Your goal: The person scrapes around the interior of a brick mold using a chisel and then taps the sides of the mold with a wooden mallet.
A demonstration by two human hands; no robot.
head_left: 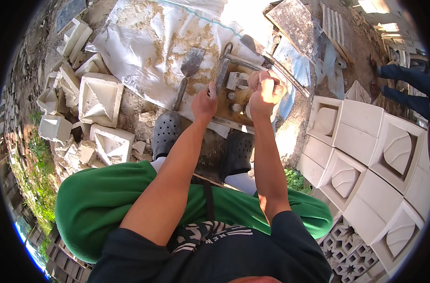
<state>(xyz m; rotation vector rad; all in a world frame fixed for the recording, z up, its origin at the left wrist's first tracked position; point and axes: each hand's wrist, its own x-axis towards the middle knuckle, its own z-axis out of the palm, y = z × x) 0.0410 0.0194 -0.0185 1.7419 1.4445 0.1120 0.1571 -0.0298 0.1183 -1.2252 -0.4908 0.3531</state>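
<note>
A square metal mould frame (237, 123) lies on the ground in front of my feet, with several round pegs (236, 108) standing inside it. My left hand (205, 104) is closed at the frame's left side, thumb pointing up along the edge. Over the frame's right side, my right hand (266, 94) makes a fist; what it holds is hidden by the fingers. Beside that fist, inside the frame, is a blocky grey-white piece (234, 80). A trowel (191, 63) with a sandy blade rests on the white sheet, left of my left hand.
The white sheet (135, 52) carries scattered sand. Pale cast blocks and broken pieces (101, 99) are heaped at left; stacked hollow blocks (358, 120) stand at right. Boards (295, 28) lie far right. Another person's blue-clad legs (405, 85) show there. My black clogs (167, 133) flank the near side.
</note>
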